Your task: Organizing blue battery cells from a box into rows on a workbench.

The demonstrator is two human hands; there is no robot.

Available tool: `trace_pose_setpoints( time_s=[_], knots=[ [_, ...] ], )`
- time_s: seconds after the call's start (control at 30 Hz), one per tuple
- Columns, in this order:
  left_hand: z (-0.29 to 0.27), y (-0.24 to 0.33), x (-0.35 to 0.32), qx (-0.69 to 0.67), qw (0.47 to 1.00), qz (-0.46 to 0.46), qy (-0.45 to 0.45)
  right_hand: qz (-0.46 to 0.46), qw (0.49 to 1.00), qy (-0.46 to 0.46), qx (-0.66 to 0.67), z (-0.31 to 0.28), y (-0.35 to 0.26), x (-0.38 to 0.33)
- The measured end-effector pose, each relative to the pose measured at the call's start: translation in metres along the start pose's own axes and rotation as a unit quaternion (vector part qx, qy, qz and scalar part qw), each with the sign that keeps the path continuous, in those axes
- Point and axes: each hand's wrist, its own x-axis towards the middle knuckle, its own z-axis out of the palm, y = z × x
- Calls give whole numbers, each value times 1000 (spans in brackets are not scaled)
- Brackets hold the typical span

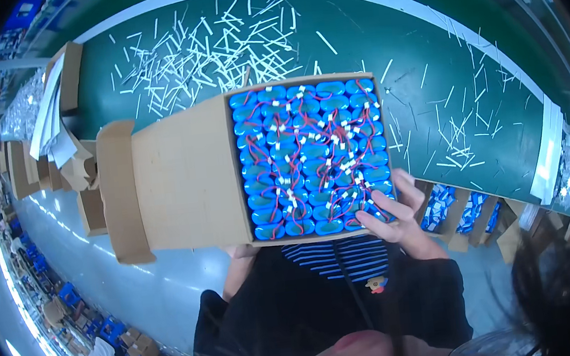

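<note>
Cardboard box point(191, 181) of blue cells point(328, 226) spans the tabletop's point(344, 12) near edge; right hand point(407, 214) wraps its corner; left hand point(240, 251), mostly hidden beneath, can't be judged. Open green separates two strip scatters point(210, 64); grey floor point(161, 285) shows nearer.

no legible text, labels, numbers, signs
</note>
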Motion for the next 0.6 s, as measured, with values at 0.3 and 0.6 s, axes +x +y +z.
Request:
trace_pose_setpoints(
  time_s=[0.3,0.6],
  knots=[
    [60,-28,199,-85,991,54,87,28,997,57,-34,-5,31,205],
    [126,-47,267,-230,970,-45,-65,260,893,66,361,36,128,296]
  ],
)
